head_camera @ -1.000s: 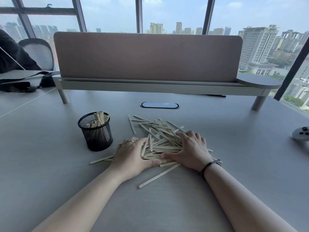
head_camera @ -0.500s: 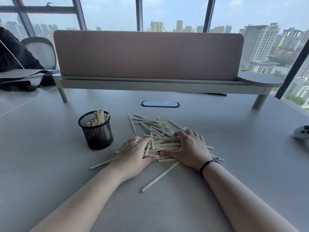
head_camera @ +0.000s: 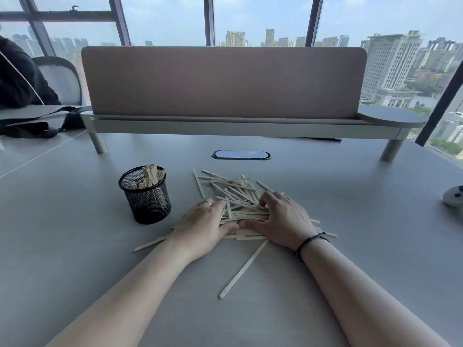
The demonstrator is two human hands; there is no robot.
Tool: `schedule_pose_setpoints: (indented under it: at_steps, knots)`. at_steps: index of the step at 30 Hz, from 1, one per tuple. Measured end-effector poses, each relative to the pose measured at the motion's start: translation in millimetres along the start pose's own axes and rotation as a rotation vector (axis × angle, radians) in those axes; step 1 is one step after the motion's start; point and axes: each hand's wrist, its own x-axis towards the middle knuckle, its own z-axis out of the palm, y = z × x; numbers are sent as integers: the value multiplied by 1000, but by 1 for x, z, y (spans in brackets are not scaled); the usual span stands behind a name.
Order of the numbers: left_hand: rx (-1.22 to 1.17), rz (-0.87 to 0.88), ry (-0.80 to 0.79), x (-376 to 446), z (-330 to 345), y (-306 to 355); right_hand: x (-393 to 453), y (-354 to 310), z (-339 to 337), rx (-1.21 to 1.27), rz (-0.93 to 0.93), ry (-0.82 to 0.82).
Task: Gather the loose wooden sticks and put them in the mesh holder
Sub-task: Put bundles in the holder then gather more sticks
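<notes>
A pile of pale loose wooden sticks [head_camera: 234, 190] lies on the grey desk in front of me. My left hand [head_camera: 203, 225] and my right hand [head_camera: 284, 220] rest on its near side, fingers curled around a bunch of sticks pressed between them, thumbs almost touching. A black mesh holder [head_camera: 146, 196] stands upright to the left of the pile, with several sticks standing in it. One stick [head_camera: 244, 267] lies apart near me, another [head_camera: 150, 244] pokes out left under my left wrist.
A padded divider on a raised shelf [head_camera: 225, 126] crosses the desk behind the pile, with an oval cable port [head_camera: 241, 155] before it. A grey controller [head_camera: 454, 196] sits at the right edge. A black bag [head_camera: 32, 123] and a seated person are at far left.
Both hands have drawn closer together, squeezing the near sticks into a tighter bunch. The holder has not moved.
</notes>
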Motion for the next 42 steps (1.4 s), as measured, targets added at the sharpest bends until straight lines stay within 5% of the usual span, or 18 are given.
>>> schedule_pose_setpoints:
  at_steps: [9,16,29,42]
  knots:
    - [304,145,-30,4,-14,12,-2,6,0,1,-43,45]
    - [337,310,91,0,-13,-3,-4,4,-4,-43,-16,24]
    - [261,264,98,-2,-13,-17,-7,3,-4,-96,-52,76]
    - [-84,-20,117,-12,-35,-27,-6,7,-5,-110,-20,125]
